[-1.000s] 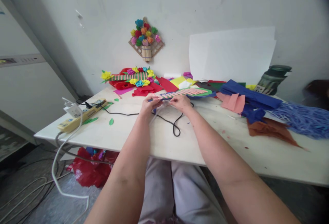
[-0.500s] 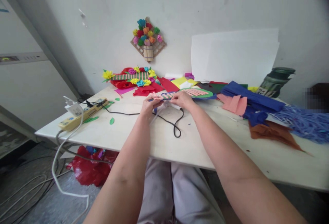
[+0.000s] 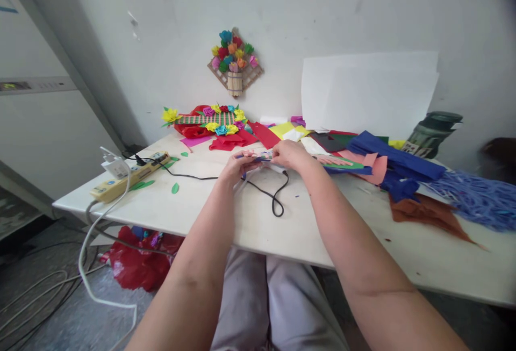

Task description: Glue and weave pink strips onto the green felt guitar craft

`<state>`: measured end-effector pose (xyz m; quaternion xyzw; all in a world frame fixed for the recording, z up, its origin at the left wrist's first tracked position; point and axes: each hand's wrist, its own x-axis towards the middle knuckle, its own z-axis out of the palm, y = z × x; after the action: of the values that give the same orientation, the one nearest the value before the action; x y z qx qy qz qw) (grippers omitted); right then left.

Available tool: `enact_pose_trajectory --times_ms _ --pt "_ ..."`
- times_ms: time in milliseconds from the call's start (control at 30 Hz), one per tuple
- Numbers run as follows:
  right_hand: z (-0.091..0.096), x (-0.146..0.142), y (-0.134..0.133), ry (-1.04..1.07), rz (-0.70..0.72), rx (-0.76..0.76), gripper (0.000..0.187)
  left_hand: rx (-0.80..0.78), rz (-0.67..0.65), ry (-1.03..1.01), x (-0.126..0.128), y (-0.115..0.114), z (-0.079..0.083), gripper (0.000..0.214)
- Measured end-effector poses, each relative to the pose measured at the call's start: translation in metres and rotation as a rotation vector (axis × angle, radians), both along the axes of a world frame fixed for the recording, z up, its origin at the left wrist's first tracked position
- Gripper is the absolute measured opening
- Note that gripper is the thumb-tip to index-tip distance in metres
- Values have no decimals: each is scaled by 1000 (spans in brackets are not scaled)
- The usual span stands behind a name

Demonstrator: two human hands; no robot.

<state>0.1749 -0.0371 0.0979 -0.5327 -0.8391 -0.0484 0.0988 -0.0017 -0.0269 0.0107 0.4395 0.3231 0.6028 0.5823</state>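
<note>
Between my hands is a woven craft piece (image 3: 342,163) of green, blue and pink strips, held nearly edge-on just above the table. My left hand (image 3: 238,165) grips its left end, fingers closed around the edge. Over the middle part, my right hand (image 3: 291,154) is closed with its fingertips bent down onto the weave; whether a small strip is pinched there is hidden. Below the hands, partly covered, lies a white tool (image 3: 277,167) with a black cord (image 3: 274,200) and a translucent stick near it.
A yellow power strip (image 3: 113,185) with a white charger is at the left. Behind stands a flower-trimmed woven piece (image 3: 205,120). Blue paper (image 3: 397,155), brown paper (image 3: 423,212), shredded blue strips (image 3: 475,200) and a dark bottle (image 3: 431,135) occupy the right.
The craft piece's right end has swung right and lower, and its face now looks flatter to the view. My right hand has shifted slightly right; my left hand stays at the left end.
</note>
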Motion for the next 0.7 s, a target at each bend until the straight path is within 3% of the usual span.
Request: enact_pose_trajectory --times_ms 200,367,700 --pt "-3 -4 2 -43 1 -1 15 2 -47 -11 -3 2 0 17" --pt "-4 -10 3 -69 -11 108 19 16 -55 4 -6 7 -5 22" --pt "-23 -10 9 -65 26 151 20 -21 53 22 -3 5 -6 21"
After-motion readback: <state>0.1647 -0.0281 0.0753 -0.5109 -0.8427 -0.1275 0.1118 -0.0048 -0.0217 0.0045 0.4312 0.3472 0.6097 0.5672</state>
